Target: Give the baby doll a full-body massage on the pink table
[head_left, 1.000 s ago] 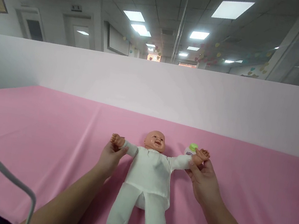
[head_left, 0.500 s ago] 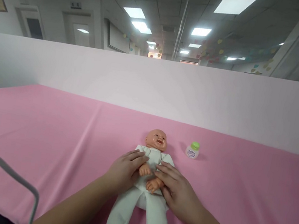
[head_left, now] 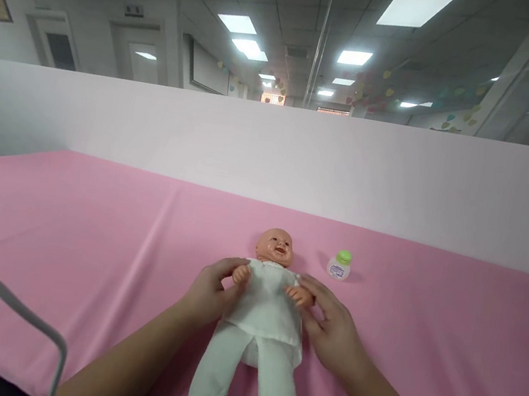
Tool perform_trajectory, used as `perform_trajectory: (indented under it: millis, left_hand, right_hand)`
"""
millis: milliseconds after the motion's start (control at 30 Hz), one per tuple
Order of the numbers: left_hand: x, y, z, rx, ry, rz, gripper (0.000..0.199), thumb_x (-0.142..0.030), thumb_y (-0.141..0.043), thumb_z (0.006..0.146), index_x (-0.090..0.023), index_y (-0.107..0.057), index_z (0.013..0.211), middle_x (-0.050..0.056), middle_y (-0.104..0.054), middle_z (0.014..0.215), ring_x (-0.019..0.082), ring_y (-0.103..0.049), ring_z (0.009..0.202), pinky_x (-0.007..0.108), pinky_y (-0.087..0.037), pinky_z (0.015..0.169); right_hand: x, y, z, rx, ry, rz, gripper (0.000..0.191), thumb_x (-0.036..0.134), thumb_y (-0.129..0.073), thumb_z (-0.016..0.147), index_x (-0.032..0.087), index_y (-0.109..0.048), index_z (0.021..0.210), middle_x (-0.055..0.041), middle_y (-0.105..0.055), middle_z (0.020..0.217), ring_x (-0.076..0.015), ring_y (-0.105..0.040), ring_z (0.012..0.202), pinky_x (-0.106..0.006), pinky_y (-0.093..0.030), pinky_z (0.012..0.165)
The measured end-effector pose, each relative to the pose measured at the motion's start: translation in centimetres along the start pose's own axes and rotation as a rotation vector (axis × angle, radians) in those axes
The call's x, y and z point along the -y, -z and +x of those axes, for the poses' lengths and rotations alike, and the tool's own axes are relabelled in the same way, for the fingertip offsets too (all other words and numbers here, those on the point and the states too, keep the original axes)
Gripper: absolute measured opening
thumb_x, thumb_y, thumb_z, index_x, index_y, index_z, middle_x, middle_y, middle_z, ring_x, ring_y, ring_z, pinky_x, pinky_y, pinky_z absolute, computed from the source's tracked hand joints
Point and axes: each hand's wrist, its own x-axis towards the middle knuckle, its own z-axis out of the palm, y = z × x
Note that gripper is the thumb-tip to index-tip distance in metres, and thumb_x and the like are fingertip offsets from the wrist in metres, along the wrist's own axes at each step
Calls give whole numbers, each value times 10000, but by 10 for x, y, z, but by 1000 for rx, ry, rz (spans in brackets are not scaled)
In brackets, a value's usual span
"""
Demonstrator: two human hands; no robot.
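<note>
A baby doll (head_left: 267, 300) in a white top and white trousers lies on its back on the pink cloth, its head toward the wall. My left hand (head_left: 214, 291) is curled round the doll's arm at the left, with the small doll hand showing between thumb and fingers. At the right, my right hand (head_left: 332, 324) has its fingers and thumb around the doll's other arm, and that doll hand pokes out toward the chest. The doll's chest is uncovered between my hands.
A small clear jar with a green lid (head_left: 340, 265) stands right of the doll's head. Pink cloth (head_left: 87, 229) covers the table, with a white wall (head_left: 272, 152) behind it. A grey curved tube (head_left: 18, 302) arches over the lower left.
My hands have moved apart, bringing the doll's arms from over its belly out to its sides. The doll's hands are now higher, near its shoulders.
</note>
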Motion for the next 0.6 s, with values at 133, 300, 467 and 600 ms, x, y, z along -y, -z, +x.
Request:
perform_trajectory:
  millis: [133, 300, 467, 600]
  left_hand:
    - [12, 8, 14, -242, 256, -468, 319, -462, -712, 912, -189, -723, 1076, 103, -715, 1211, 280, -660, 1183, 401, -561, 1021]
    - [31, 21, 30, -516, 611, -680, 205, -361, -642, 954, -184, -629, 1057, 76, -684, 946, 204, -714, 801, 363, -631, 787]
    - [39, 26, 32, -635, 730, -818, 79, -273, -576, 978, -201, -557, 954, 60, -653, 813, 197, -705, 724, 364, -643, 728]
    - [39, 27, 32, -645, 735, -836, 119, -265, -525, 1006, -211, -535, 901, 57, -649, 794, 191, -700, 712, 374, -646, 732]
  right_hand:
    - [-29, 7, 8, -271, -268, 316, 486, 450, -653, 956, 258, -577, 1395, -107, -633, 1436, -289, -622, 1314, -539, -510, 1120]
    - [-59, 12, 16, -483, -585, 667, 534, 500, -797, 814, 245, -610, 1245, -65, -714, 1207, -282, -716, 1087, -469, -650, 889]
    - [-70, 16, 17, -480, -846, 837, 378, 340, -786, 802, 223, -630, 1125, -64, -735, 1015, -268, -750, 899, -474, -679, 808]
    - [-77, 19, 17, -473, -955, 933, 316, 219, -725, 806, 211, -635, 1109, -69, -734, 923, -279, -763, 887, -515, -670, 868]
